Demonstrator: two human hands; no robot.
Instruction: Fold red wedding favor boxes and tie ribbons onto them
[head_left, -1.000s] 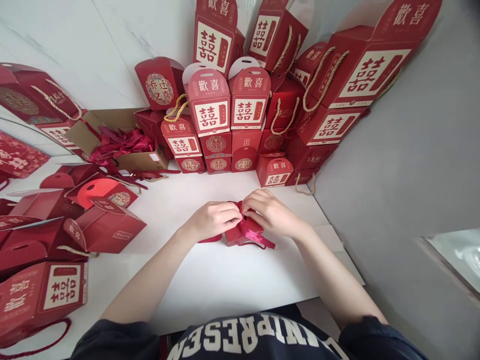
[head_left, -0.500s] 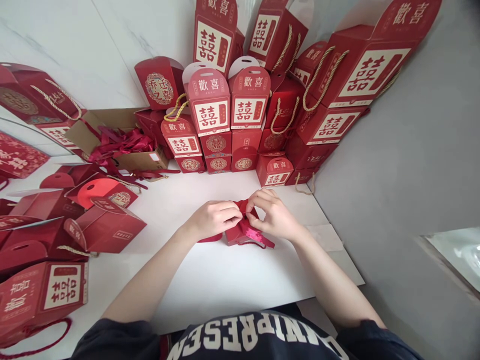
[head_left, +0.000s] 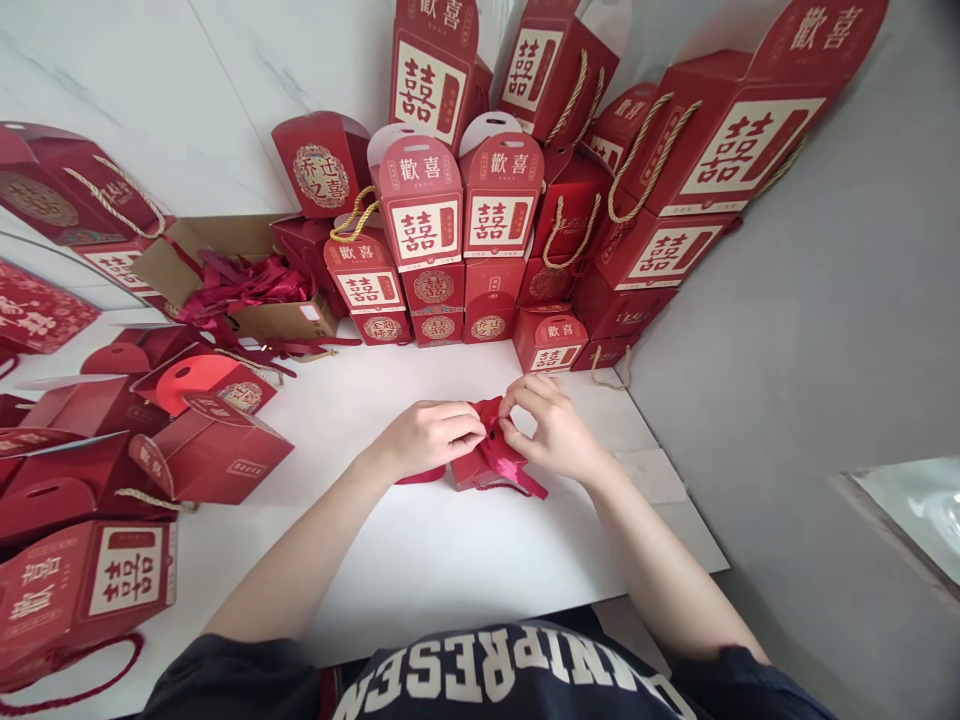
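Two hands (head_left: 431, 438) (head_left: 553, 428) at one pink ribbon (head_left: 510, 468), “歡喜” on red boxes (head_left: 416, 190) behind

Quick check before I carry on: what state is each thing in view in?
Left hand: fingers bent at the pink ribbon, grip hidden
Right hand: thumb and forefinger seemingly pinching the pink ribbon
Pink ribbon: one end hanging over the small red box
Small red box: on the table, partly covered by the hands
Cardboard box: open, loose ribbons heaped inside
Upper-right box: flap raised
Left-side red boxes: heaped at mixed angles
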